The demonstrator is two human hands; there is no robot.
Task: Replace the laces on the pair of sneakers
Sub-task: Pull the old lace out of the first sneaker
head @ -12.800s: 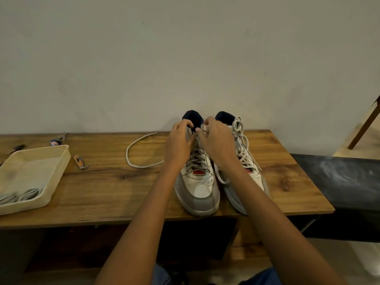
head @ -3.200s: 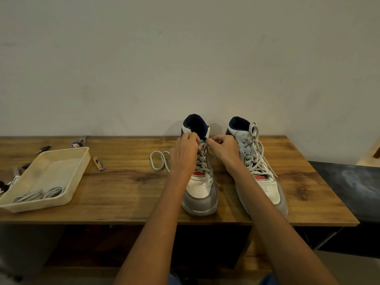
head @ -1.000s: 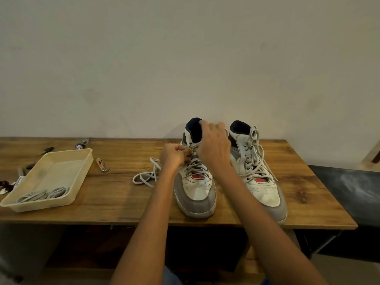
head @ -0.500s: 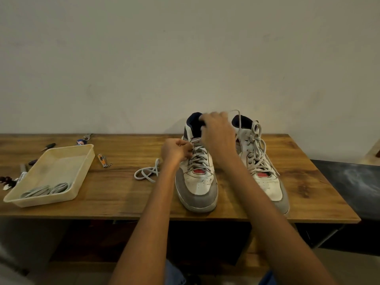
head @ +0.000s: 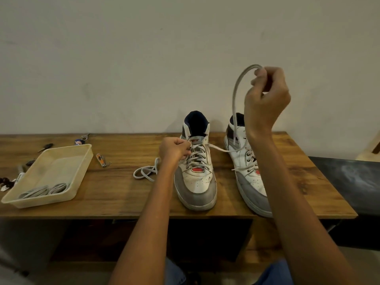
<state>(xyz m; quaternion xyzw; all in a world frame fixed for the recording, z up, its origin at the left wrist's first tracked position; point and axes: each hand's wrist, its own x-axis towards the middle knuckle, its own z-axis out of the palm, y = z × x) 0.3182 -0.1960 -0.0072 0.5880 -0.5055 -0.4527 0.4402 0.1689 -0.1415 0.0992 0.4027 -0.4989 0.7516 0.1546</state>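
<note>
At centre frame, two sneakers stand side by side on the tabletop (head: 115, 194). The left hand (head: 173, 151) pinches the lace (head: 234, 103) at the left sneaker (head: 196, 173)'s upper eyelets. The right hand (head: 266, 99), raised at upper right above the right sneaker (head: 249, 177), pinches the lace's arched free end.

Grainy wooden table (head: 115, 192); smooth cream plastic tray (head: 67, 153); scuffed leather-look sneakers (head: 196, 184); woven cloth lace (head: 236, 87)
</note>
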